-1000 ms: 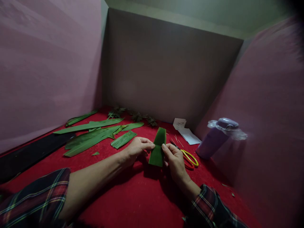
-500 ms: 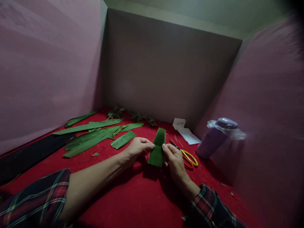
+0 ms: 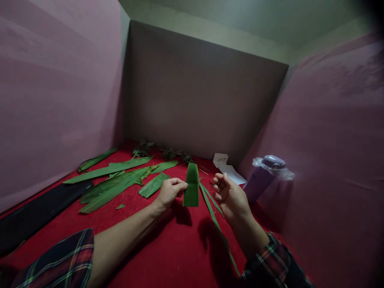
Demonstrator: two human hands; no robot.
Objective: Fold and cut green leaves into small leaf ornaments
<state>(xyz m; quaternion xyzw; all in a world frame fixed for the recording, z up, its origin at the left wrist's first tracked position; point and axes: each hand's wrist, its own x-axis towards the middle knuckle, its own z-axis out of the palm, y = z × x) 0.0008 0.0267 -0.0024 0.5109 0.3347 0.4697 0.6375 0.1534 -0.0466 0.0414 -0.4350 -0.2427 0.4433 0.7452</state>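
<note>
My left hand (image 3: pixel 170 193) pinches the left edge of a short piece of green leaf (image 3: pixel 191 192) between thumb and fingers. The piece stands nearly upright above the red cloth, with a crease across its middle. To its right, my right hand (image 3: pixel 231 196) is raised, palm turned toward the leaf, fingers loosely curled and apart with nothing visible in them. Between the leaf piece and that hand run narrow green leaf strips (image 3: pixel 216 224), reaching down toward my right sleeve. The scissors are out of sight, probably behind my right hand.
Long leaves (image 3: pixel 117 186) and a cut leaf section (image 3: pixel 154 185) lie to the left, beside a black flat object (image 3: pixel 45 212). Darker leafy sprigs (image 3: pixel 171 153) sit at the back. White paper (image 3: pixel 232 174) and a plastic-topped purple tumbler (image 3: pixel 258 182) stand right. Walls enclose three sides.
My right hand has let go of the leaf piece and moved right, its fingers loosening. The left hand keeps its pinch. Narrow strips now show, while the yellow-and-red scissors have gone from sight.
</note>
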